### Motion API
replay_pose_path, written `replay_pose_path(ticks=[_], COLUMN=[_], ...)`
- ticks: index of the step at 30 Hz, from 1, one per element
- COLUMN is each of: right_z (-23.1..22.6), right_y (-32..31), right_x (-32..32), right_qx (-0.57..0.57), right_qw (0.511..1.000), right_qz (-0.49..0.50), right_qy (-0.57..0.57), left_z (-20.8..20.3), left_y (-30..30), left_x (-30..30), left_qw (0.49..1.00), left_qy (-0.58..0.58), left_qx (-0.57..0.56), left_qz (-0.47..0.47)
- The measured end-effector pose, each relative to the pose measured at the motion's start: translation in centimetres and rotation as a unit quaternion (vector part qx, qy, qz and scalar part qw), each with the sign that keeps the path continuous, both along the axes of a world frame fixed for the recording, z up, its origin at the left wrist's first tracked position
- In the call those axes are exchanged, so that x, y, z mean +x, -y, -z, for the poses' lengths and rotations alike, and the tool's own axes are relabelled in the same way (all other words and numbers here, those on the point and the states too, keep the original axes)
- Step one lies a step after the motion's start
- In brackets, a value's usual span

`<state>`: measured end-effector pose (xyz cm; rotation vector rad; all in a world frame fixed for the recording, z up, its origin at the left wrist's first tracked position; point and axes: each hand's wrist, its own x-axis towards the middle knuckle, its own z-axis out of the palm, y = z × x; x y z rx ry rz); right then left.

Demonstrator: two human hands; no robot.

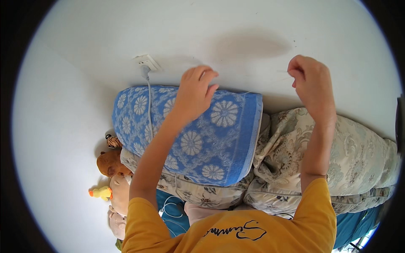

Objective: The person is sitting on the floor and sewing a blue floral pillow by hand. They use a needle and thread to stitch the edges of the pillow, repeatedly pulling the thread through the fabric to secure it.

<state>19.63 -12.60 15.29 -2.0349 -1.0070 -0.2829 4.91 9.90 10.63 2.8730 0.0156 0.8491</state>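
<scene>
My left hand (195,92) is raised over the blue towel (191,142) with white flowers. Its fingers are bent, a gap shows between them and the thumb, and nothing can be seen in it. Farther right, my right hand (311,82) is held up in front of the white wall, thumb and fingers pinched together. Faint pale lines show beside those fingertips, too thin to name. The towel lies draped over the left part of the patterned cushions (354,147); neither hand appears to touch it.
A white plug (145,71) sits in the wall socket (148,62), its cord running down over the towel. Along the left edge are a brown plush toy (110,162) and a yellow plush duck (100,193). A white cable (171,205) rests on teal fabric (179,222).
</scene>
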Motion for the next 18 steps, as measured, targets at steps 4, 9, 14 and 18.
replay_pose_path(ticks=[4, 9, 14, 18], right_z=[4.0, 8.6, 9.8, 10.7], right_y=[-3.2, -7.1, -7.9, -8.2], right_x=[-0.2, -0.9, -1.2, -1.3], right_qx=[-0.136, -0.204, -0.223, -0.203], right_qw=[0.984, 0.977, 0.974, 0.978], right_qz=[-0.07, -0.058, -0.05, -0.043], right_qy=[0.096, 0.036, 0.005, 0.02], left_z=[5.1, 7.8, 7.7, 7.9], left_y=[-0.8, -1.2, -0.7, -0.8], left_x=[0.3, 0.4, 0.3, 0.3], left_qw=[0.993, 0.994, 0.997, 0.997], left_qy=[-0.053, -0.029, 0.003, 0.009], left_qx=[-0.105, -0.104, -0.068, -0.072], left_qz=[0.014, -0.029, -0.042, -0.038])
